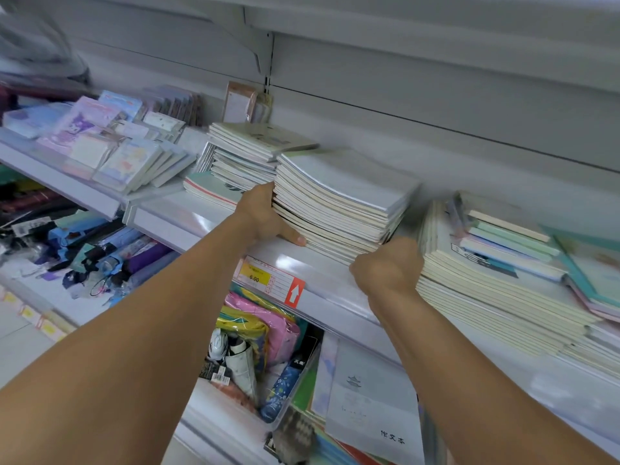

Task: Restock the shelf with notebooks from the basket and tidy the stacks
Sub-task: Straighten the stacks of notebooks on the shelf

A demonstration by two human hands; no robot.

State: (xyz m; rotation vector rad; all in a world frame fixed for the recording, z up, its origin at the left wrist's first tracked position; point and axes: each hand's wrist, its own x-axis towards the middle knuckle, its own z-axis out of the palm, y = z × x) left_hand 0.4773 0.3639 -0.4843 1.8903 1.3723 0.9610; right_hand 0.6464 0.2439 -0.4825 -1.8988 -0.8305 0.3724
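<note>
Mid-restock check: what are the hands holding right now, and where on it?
Both hold the middle notebook stack: the left hand grips its left side, the right hand its front right corner.

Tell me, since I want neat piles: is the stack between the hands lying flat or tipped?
Tipped. The stack slants, its notebooks fanned, with the left hand and right hand gripping its sides above the shelf.
</note>
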